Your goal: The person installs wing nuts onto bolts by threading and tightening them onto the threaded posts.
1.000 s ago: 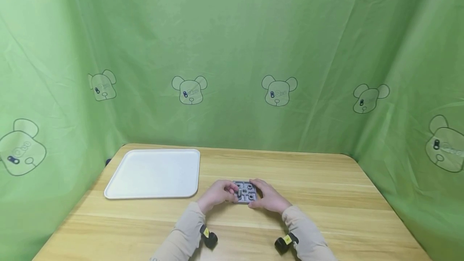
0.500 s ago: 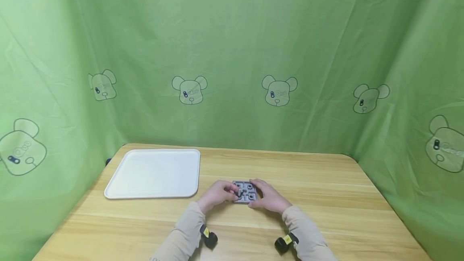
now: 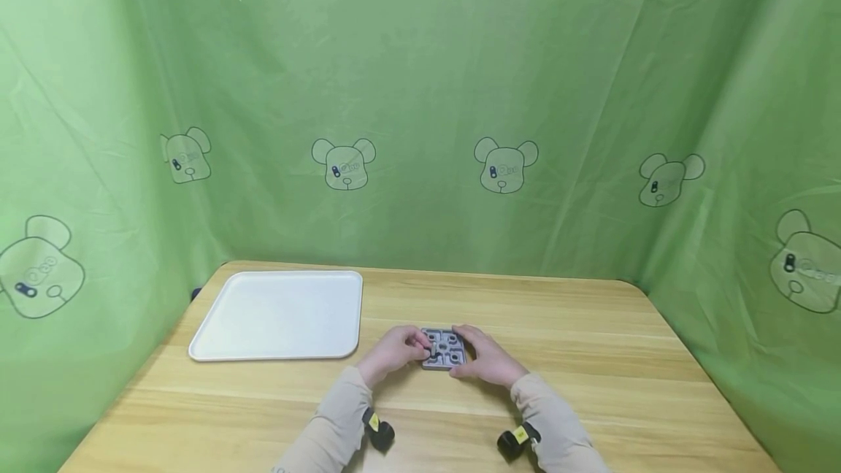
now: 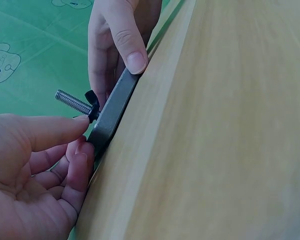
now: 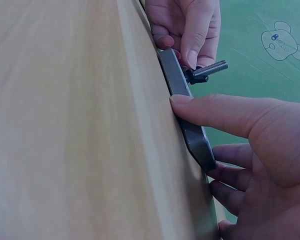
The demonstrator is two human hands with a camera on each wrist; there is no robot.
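A square grey metal plate (image 3: 444,347) with several round holes and raised ribs lies flat on the table in the head view. From its left part a threaded bolt (image 4: 71,101) stands up, with a black wing nut (image 4: 94,104) low on it, close to the plate. My left hand (image 3: 396,349) pinches the wing nut with thumb and finger; its other fingers curl beside the plate edge. On the other side my right hand (image 3: 490,360) grips the plate, thumb on the near edge and fingers at the far one. The right wrist view shows the plate edge-on.
A white rectangular tray (image 3: 279,314) lies at the back left of the wooden table (image 3: 565,327). Green printed curtains (image 3: 420,225) surround the table on the far side and both flanks. A small black camera sits on each wrist.
The left fingertips have shifted slightly at the wing nut, and its wings now show at a different angle. The plate and the right hand stay in place.
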